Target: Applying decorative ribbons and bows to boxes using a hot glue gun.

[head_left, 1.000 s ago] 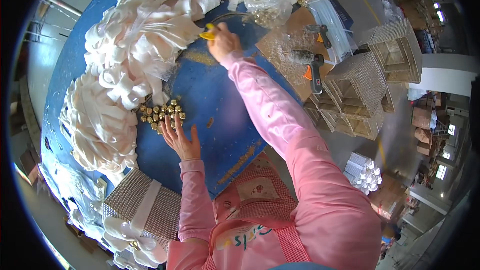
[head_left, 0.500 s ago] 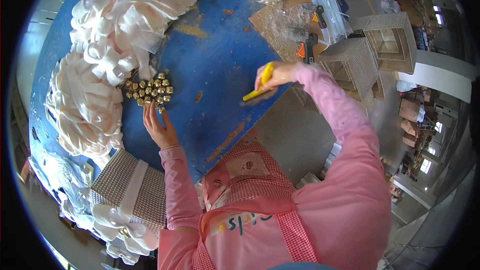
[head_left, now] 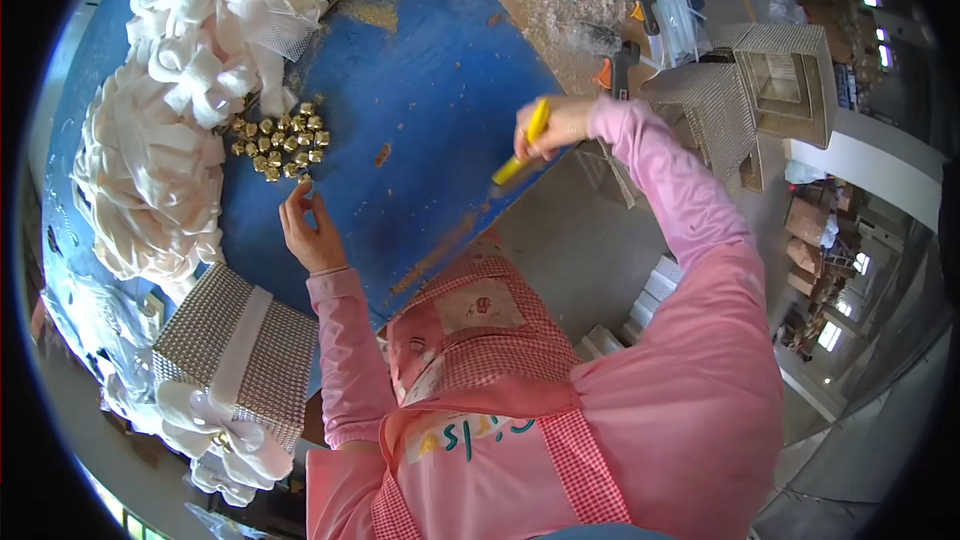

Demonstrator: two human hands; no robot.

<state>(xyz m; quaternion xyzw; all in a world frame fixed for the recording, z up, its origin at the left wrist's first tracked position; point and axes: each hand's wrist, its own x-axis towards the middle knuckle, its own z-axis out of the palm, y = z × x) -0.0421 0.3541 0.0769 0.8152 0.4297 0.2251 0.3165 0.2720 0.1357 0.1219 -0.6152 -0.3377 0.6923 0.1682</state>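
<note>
While the right hand [head_left: 556,127] clasps the yellow tool [head_left: 507,172] at the edge of the surface [head_left: 430,80], a step that looks like sweeping, the left hand [head_left: 314,238] bends its fingers beside the bells [head_left: 282,147], whether pinching one I cannot tell; another stroke would call for a firm grip
</note>
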